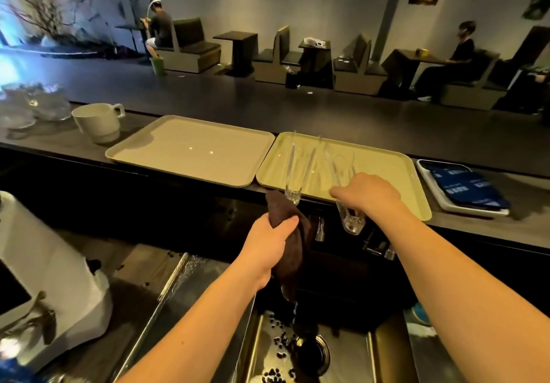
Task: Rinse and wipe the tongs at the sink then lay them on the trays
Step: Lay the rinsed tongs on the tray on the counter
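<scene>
My left hand (272, 235) grips a dark brown cloth (293, 257) that hangs down over the steel sink (357, 353). My right hand (367, 193) holds the hinged end of clear plastic tongs (351, 219) at the front edge of the yellow-green tray (395, 171); their arms reach onto the tray. Another clear pair of tongs (293, 168) lies on the same tray, its hinge end over the front rim. A beige tray (190, 147) sits to the left with nothing on it.
A white mug (98, 121) and clear glassware (32, 106) stand at the counter's left. A white tray of blue packets (464, 187) lies at the right. Taps (378, 246) sit behind the sink; dark bits lie around the drain (312, 350). Two people sit at far booths.
</scene>
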A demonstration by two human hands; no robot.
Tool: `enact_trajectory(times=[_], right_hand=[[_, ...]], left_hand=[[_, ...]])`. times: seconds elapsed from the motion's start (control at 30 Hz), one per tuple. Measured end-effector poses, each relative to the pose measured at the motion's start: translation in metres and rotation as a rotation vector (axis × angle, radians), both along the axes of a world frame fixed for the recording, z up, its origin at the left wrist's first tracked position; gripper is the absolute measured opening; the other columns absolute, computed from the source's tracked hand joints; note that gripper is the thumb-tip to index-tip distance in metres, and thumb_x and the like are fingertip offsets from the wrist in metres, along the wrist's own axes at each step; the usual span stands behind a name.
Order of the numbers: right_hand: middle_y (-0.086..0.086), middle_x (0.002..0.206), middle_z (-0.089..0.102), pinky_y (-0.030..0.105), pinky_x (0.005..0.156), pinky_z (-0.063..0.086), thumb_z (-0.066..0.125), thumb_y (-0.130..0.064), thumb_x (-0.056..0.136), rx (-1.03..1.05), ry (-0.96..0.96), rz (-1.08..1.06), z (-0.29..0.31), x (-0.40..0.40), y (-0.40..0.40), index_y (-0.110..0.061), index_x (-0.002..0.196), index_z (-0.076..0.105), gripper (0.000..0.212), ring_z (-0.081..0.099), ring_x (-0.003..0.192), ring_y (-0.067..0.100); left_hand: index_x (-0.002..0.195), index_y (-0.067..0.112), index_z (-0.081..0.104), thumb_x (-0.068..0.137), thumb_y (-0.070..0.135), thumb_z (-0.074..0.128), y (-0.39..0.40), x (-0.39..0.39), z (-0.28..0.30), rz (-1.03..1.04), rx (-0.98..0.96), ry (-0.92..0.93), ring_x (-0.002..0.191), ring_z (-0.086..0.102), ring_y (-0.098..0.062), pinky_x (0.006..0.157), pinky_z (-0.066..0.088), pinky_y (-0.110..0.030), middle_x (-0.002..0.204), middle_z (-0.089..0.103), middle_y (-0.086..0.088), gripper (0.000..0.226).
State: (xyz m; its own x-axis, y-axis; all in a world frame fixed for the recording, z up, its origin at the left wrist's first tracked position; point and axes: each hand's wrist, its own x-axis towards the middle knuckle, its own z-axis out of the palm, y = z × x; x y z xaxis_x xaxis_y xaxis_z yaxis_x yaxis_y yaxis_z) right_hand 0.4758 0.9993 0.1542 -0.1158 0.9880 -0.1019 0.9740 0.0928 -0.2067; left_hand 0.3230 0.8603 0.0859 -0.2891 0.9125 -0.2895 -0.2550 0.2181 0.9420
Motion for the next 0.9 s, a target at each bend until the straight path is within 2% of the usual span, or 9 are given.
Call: enact_trajectory(times=[0.13, 0.23, 0.3, 0.4, 0.47, 0.53, 0.6, 0.73, 0.9], right_hand=[[0.003, 0.074, 0.057, 0.028, 0.049, 0.033, 0.054, -0.057, 0.081, 0.059, -0.069, -0.036, -0.007, -0.014, 0.019, -0.015, 0.071, 0.054, 0.043, 0.051, 0.062, 0.02], [0.004, 0.076, 0.056, 0.03, 0.053, 0.036, 0.045, -0.067, 0.086, 0.073, -0.054, -0.06, -0.009, -0.022, 0.024, -0.011, 0.085, 0.057, 0.057, 0.054, 0.07, 0.025], [0.004, 0.072, 0.051, 0.03, 0.051, 0.033, 0.038, -0.069, 0.088, 0.13, -0.069, -0.091, -0.006, -0.024, 0.021, -0.013, 0.094, 0.056, 0.06, 0.053, 0.073, 0.027], [0.002, 0.068, 0.045, 0.03, 0.048, 0.025, 0.041, -0.06, 0.09, 0.275, -0.127, -0.089, -0.001, -0.025, 0.01, -0.012, 0.105, 0.053, 0.052, 0.048, 0.067, 0.026], [0.001, 0.064, 0.044, 0.029, 0.047, 0.025, 0.044, -0.048, 0.091, 0.361, -0.101, -0.026, 0.002, -0.027, -0.003, -0.011, 0.098, 0.05, 0.038, 0.044, 0.058, 0.022], [0.001, 0.063, 0.049, 0.029, 0.047, 0.03, 0.046, -0.039, 0.089, 0.369, 0.014, 0.075, 0.004, -0.034, -0.023, -0.012, 0.086, 0.05, 0.028, 0.047, 0.056, 0.022], [0.002, 0.065, 0.058, 0.03, 0.05, 0.038, 0.05, -0.035, 0.086, 0.284, 0.199, 0.166, 0.004, -0.047, -0.049, -0.014, 0.078, 0.054, 0.023, 0.056, 0.061, 0.023], [-0.003, 0.066, 0.061, 0.033, 0.054, 0.042, 0.052, -0.039, 0.08, 0.098, 0.504, 0.233, -0.006, -0.085, -0.108, -0.022, 0.07, 0.055, 0.02, 0.058, 0.065, 0.018], [-0.004, 0.058, 0.058, 0.032, 0.053, 0.04, 0.055, -0.034, 0.079, -0.075, 0.658, 0.334, -0.035, -0.147, -0.18, -0.019, 0.064, 0.053, 0.021, 0.056, 0.058, 0.016]], left_hand=[[0.105, 0.017, 0.07, 0.092, 0.032, 0.067, 0.004, -0.009, -0.003, 0.004, 0.001, -0.001, 0.091, 0.075, -0.022, 0.07, 0.057, -0.033, 0.095, 0.078, -0.005, 0.02], [0.102, 0.019, 0.072, 0.092, 0.031, 0.067, 0.005, -0.02, -0.003, 0.003, 0.005, 0.013, 0.088, 0.076, -0.02, 0.07, 0.058, -0.032, 0.092, 0.08, -0.002, 0.016], [0.102, 0.018, 0.072, 0.093, 0.03, 0.066, 0.005, -0.027, -0.001, 0.011, 0.009, 0.019, 0.09, 0.076, -0.022, 0.076, 0.061, -0.036, 0.094, 0.079, -0.004, 0.016], [0.104, 0.017, 0.071, 0.093, 0.029, 0.066, 0.0, -0.038, 0.001, 0.035, 0.025, 0.021, 0.093, 0.075, -0.023, 0.083, 0.06, -0.039, 0.098, 0.079, -0.006, 0.017], [0.106, 0.015, 0.071, 0.093, 0.028, 0.065, -0.006, -0.044, 0.003, 0.049, 0.03, 0.01, 0.093, 0.075, -0.024, 0.079, 0.06, -0.037, 0.098, 0.079, -0.007, 0.019], [0.106, 0.015, 0.07, 0.094, 0.027, 0.064, -0.016, -0.053, 0.004, 0.065, 0.032, 0.009, 0.095, 0.074, -0.026, 0.082, 0.059, -0.039, 0.098, 0.078, -0.008, 0.018], [0.106, 0.015, 0.069, 0.095, 0.026, 0.063, -0.03, -0.063, 0.005, 0.084, 0.031, 0.016, 0.096, 0.073, -0.027, 0.083, 0.058, -0.04, 0.099, 0.076, -0.009, 0.017], [0.117, 0.012, 0.065, 0.097, 0.024, 0.061, -0.071, -0.088, 0.001, 0.162, 0.036, -0.036, 0.102, 0.072, -0.03, 0.093, 0.057, -0.046, 0.11, 0.075, -0.014, 0.024], [0.124, 0.013, 0.061, 0.098, 0.024, 0.059, -0.146, -0.128, -0.019, 0.282, 0.005, -0.135, 0.111, 0.068, -0.031, 0.104, 0.05, -0.051, 0.118, 0.072, -0.015, 0.029]])
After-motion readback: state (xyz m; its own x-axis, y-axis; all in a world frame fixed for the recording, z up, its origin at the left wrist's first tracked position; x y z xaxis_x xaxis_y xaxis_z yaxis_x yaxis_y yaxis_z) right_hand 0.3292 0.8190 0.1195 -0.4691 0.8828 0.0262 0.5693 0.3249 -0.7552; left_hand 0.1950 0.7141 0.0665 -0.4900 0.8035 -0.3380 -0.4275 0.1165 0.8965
